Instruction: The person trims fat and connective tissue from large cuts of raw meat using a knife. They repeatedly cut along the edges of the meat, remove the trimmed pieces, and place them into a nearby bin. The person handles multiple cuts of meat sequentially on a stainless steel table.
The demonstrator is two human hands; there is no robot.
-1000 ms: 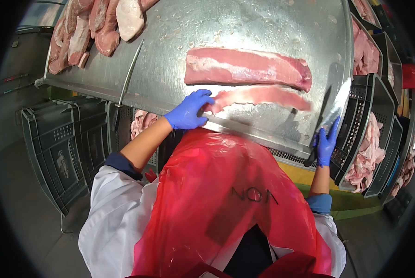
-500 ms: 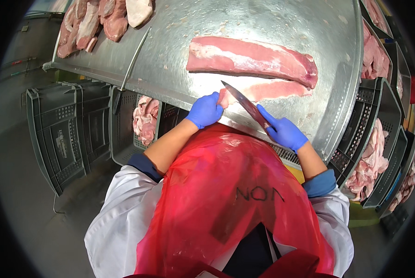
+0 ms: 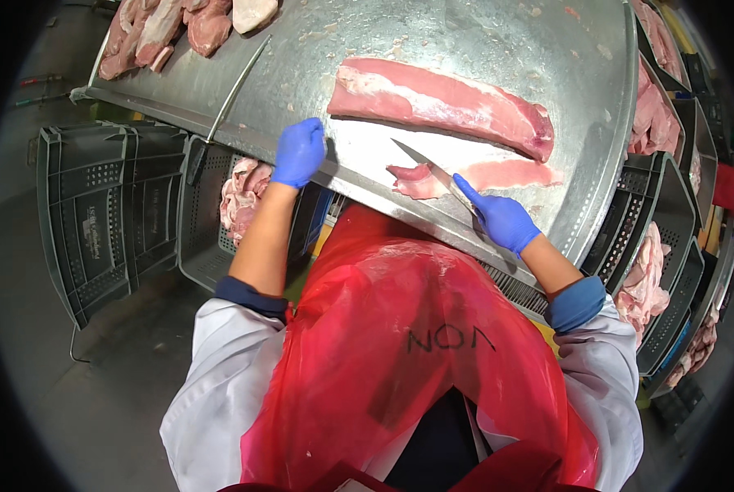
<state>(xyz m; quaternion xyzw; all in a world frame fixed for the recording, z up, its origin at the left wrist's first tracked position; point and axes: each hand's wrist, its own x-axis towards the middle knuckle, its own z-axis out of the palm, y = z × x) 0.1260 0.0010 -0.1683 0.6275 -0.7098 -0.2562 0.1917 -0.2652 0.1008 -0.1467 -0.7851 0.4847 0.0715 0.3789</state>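
Note:
My right hand [image 3: 508, 223], in a blue glove, is closed round the handle of a knife [image 3: 419, 158], its forefinger stretched along the back. The blade points up and left, crossing a thin pink strip of meat [image 3: 506, 173] on the steel table [image 3: 301, 70]. The strip's left end lies folded by the blade. Behind it rests a long pork loin [image 3: 445, 98] with pale fat on top. My left hand [image 3: 300, 153], also gloved in blue, is closed at the table's front edge, apart from the meat. Whether anything is in its fingers is hidden.
A thin metal rod with a dark handle [image 3: 240, 90] lies across the table edge at left. Several meat pieces [image 3: 160, 33] sit at the far left. Below the edge, a dark crate [image 3: 207, 234] holds trimmings [image 3: 244, 195]. More crates of meat [image 3: 644, 275] stand at right.
My left hand has let go of the strip's left end and moved left and up. The strip's end is now folded over. My right hand keeps the knife, almost in place.

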